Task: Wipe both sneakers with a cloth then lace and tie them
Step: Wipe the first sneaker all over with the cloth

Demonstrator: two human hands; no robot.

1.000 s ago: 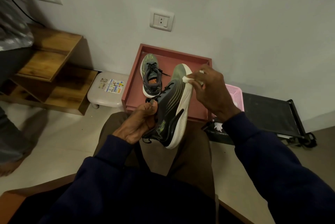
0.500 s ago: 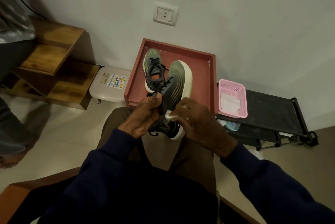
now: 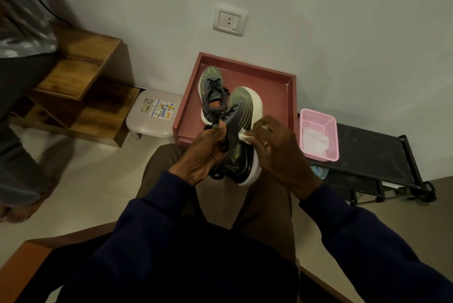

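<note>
One sneaker (image 3: 210, 92) lay in the tray (image 3: 290, 106); a stool (image 3: 147, 126) stood left, a basket (image 3: 331, 126) right, seemingly on a rack (image 3: 372, 148).

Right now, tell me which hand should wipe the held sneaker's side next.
Right. The right hand pinches the white cloth against the sneaker; the left hand is occupied gripping its laced top.

**Background items**

A red tray (image 3: 291, 106) is set at the wall, flanked by a stickered white stool (image 3: 147, 126) on the left and a black rack (image 3: 372, 146) on the right. A pink basket (image 3: 318, 117) is placed on the rack. A wooden shelf unit (image 3: 81, 97) is seen beyond the stool. A socket (image 3: 230, 19) is mounted above the tray.
</note>
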